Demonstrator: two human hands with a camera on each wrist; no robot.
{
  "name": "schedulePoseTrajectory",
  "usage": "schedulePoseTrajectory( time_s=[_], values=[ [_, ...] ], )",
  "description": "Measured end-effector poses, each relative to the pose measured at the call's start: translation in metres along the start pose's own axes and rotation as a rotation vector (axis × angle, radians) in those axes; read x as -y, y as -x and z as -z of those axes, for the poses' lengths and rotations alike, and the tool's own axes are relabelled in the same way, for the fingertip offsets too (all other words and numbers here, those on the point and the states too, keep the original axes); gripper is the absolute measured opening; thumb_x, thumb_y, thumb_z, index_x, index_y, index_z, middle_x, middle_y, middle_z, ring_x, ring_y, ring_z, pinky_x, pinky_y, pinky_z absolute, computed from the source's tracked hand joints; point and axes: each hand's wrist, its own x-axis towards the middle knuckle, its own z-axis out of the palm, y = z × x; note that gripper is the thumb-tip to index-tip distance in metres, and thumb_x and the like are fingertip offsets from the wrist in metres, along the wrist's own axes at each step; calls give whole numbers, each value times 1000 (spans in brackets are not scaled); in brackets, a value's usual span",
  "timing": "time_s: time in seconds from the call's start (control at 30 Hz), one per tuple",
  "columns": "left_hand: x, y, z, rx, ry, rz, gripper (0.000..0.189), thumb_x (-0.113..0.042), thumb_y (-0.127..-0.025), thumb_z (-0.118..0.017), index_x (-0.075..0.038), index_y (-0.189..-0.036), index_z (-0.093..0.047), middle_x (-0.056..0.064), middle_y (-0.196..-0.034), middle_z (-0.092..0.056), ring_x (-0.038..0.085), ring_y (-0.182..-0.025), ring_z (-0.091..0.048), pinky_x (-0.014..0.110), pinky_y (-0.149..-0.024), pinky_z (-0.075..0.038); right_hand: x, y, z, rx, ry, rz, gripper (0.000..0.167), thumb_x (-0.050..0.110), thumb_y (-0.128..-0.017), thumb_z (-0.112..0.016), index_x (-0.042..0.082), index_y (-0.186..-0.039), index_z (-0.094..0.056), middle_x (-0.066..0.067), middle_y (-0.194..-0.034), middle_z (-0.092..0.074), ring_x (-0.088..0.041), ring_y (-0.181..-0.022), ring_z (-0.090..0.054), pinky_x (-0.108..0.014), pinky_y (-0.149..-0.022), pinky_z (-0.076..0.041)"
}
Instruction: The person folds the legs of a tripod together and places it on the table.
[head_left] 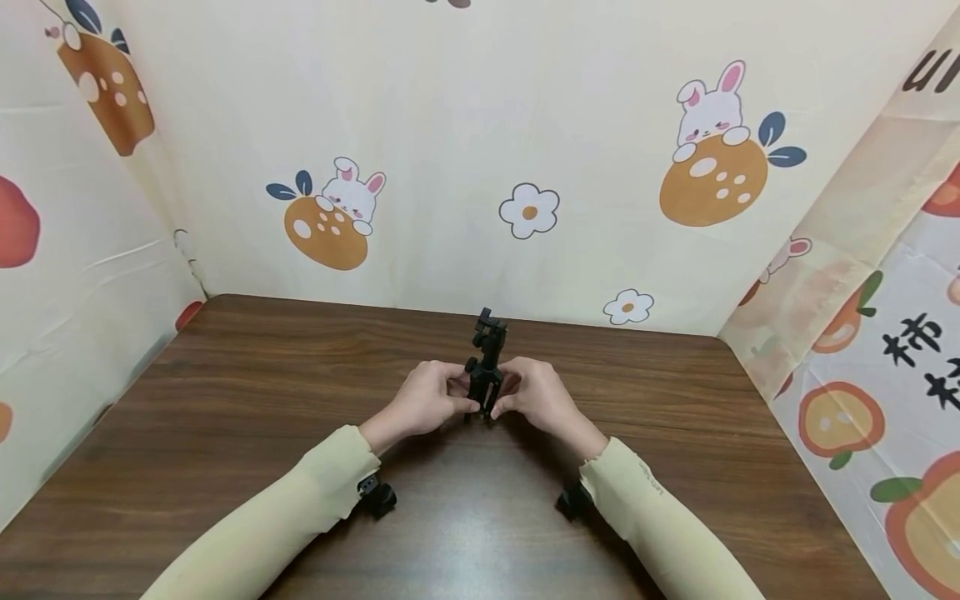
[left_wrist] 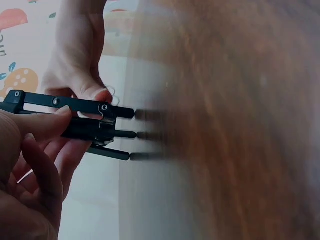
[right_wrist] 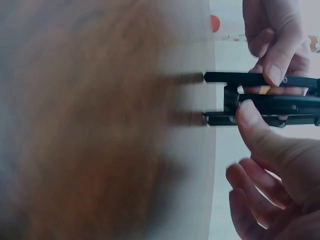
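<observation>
A small black tripod (head_left: 486,379) stands upright near the middle of the table, with a clamp-like head (head_left: 489,329) on top. Its legs are folded in close to the centre column. My left hand (head_left: 433,398) pinches it from the left, the thumb lying along a leg (left_wrist: 82,104) in the left wrist view. From the other side my right hand (head_left: 538,396) holds it, its thumb pressed near the lower end of the tripod (right_wrist: 270,100) in the right wrist view. The leg tips are at or just over the tabletop; contact is unclear.
The brown wooden table (head_left: 262,392) reaches back to a patterned cloth (head_left: 450,233) with rabbits and flowers. More printed cloth hangs at the left and right sides. A dark wrist camera (head_left: 377,496) hangs under the left sleeve, another camera (head_left: 573,500) under the right.
</observation>
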Motion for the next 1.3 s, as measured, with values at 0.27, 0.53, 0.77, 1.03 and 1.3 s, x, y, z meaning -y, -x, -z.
schedulePoseTrajectory(
  time_s=[0.27, 0.53, 0.77, 1.03, 1.3],
  values=[
    [-2, -1, 2, 20, -51, -8, 12, -12, -84, -81, -11, -94, -74, -7, -82, -71, 6, -71, -66, 31, -67, -54, -4, -3, 1, 60, -30, -27, 63, 20, -61, -96, 9, -118, -71, 4, -87, -71, -11, -81, -67, -33, -70, -53],
    [-1, 0, 4, 37, -14, -49, 12, -9, -83, -81, -12, -93, -75, -6, -84, -71, 9, -74, -65, 30, -69, -53, -4, 2, 3, 156, -156, 18, 44, 11, -71, -90, 15, -111, -72, 3, -102, -71, -13, -92, -68, -34, -76, -53],
    [0, 2, 5, 35, 9, -51, 12, -8, -86, -79, -12, -96, -74, -4, -89, -71, 10, -81, -66, 32, -73, -54, -3, 4, 2, 165, -150, 36, 44, 13, -74, -89, 16, -113, -71, 3, -99, -72, -13, -89, -69, -32, -71, -53],
    [5, 3, 8, -21, 2, 7, 22, -10, -84, -80, -13, -104, -73, -4, -97, -71, 12, -90, -66, 37, -81, -53, -2, 4, -2, 121, -42, 74, 36, 27, -78, -87, 22, -109, -71, 9, -84, -70, -7, -77, -66, -31, -67, -52],
    [6, 7, 10, -24, 16, 27, 32, -8, -81, -83, -10, -110, -71, 3, -106, -71, 15, -94, -66, 41, -84, -52, 4, 8, -4, 76, -23, 27, 11, 23, -83, -83, 22, -91, -75, 12, -72, -68, -8, -64, -58, -29, -58, -46]
  ],
)
